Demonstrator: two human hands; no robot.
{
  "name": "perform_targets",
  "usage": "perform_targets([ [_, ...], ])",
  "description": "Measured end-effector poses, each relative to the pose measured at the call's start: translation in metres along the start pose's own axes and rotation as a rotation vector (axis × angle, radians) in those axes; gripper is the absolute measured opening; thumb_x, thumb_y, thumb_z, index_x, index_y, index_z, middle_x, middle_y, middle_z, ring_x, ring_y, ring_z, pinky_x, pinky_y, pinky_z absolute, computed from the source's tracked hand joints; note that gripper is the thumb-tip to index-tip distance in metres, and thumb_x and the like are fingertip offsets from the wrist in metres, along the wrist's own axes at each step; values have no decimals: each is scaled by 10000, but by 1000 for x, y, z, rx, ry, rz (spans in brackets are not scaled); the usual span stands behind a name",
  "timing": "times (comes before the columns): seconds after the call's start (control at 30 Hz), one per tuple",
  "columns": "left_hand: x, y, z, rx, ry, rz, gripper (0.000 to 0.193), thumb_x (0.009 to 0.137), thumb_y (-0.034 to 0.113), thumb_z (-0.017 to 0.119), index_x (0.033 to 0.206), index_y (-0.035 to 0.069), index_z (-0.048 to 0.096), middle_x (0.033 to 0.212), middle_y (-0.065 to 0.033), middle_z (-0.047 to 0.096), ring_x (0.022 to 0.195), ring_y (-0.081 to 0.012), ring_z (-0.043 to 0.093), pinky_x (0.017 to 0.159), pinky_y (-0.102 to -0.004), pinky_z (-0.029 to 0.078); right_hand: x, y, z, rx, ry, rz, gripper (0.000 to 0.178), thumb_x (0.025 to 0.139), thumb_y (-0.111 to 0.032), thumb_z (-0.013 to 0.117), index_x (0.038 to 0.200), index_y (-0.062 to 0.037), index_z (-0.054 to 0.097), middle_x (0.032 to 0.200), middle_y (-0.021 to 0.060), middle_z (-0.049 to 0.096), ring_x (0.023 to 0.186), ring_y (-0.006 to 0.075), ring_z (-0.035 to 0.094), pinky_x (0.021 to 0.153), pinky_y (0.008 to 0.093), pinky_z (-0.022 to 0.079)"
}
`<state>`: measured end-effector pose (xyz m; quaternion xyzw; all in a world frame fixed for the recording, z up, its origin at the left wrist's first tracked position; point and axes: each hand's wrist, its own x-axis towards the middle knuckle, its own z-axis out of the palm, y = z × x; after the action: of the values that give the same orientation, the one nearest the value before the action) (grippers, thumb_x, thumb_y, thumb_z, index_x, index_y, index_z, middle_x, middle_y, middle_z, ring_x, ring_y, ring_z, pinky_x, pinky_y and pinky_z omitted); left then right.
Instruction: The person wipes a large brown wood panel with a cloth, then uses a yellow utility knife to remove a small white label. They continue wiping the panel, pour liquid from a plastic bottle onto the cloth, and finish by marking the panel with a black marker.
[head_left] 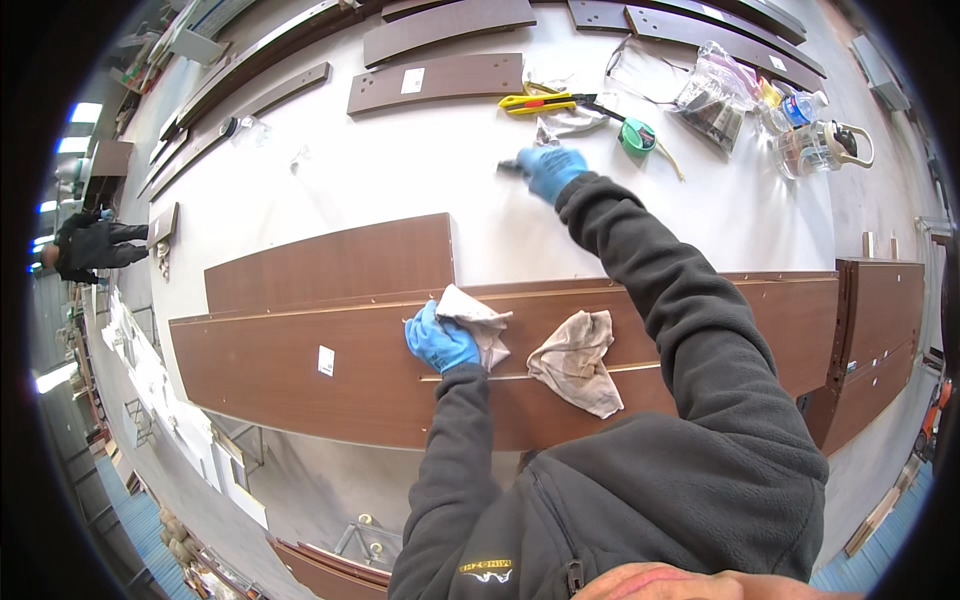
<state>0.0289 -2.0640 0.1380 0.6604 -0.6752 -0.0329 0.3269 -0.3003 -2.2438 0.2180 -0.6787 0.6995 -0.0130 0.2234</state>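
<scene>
My left hand [441, 340], in a blue glove, is closed round a whitish cloth [478, 318] and rests on a long brown wood panel [290, 350]. My right hand [556, 172], also gloved in blue, reaches out over the white table. From its fingers sticks a small dark object [510, 167], whose kind I cannot make out. A second, beige rag [577, 362] lies crumpled on the panel, right of my left hand. Beyond my right hand are a yellow utility knife [537, 103] and a green tape measure [637, 136].
Brown boards [435, 83] lie along the table's far side. At the far right are a plastic bag of dark parts [714, 105], a small bottle [803, 108] and a clear jug [815, 150]. Stacked brown panels [878, 310] stand at the right. Another person [95, 245] is at the far left.
</scene>
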Motion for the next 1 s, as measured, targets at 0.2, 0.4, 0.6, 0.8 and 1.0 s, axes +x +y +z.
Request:
perform_targets([
  [0.2,3,5,-4,20,-34,-10,303,1015,243,598,1234,64,709,1145,-153,740,1181,-406,640,1220,-573,394,54,117,-51,268,499,581,369,1030,-375,619,1300,-147,726,1229,205,776,1153,411,738,1003,505,564],
  [0.4,2,6,-4,45,-49,-24,303,1010,243,604,1231,62,704,1176,-148,732,1178,-403,638,1229,-573,383,82,185,-65,115,265,743,449,995,-263,574,1392,-94,702,1346,267,726,1290,433,689,1101,508,524],
  [0.6,5,7,-5,43,-49,-10,329,967,207,613,1247,54,693,1181,-152,727,1153,-388,647,1229,-577,382,80,180,-67,54,311,740,368,1041,-299,583,1349,-159,731,1340,198,749,1251,405,719,1065,508,550],
  [0.8,6,7,-7,33,-21,25,355,921,200,671,1240,43,682,1133,-168,729,1125,-372,670,1180,-564,410,24,130,-90,-118,718,161,211,1014,-279,686,1184,-160,728,1047,182,799,921,406,771,823,527,602],
  [1.0,12,16,-23,-24,-61,-37,613,809,217,783,1384,58,642,1132,-157,727,1160,-367,659,1200,-549,394,-87,-11,-111,141,928,-632,264,937,-37,811,1195,-53,759,1007,121,824,741,253,776,674,346,607],
])
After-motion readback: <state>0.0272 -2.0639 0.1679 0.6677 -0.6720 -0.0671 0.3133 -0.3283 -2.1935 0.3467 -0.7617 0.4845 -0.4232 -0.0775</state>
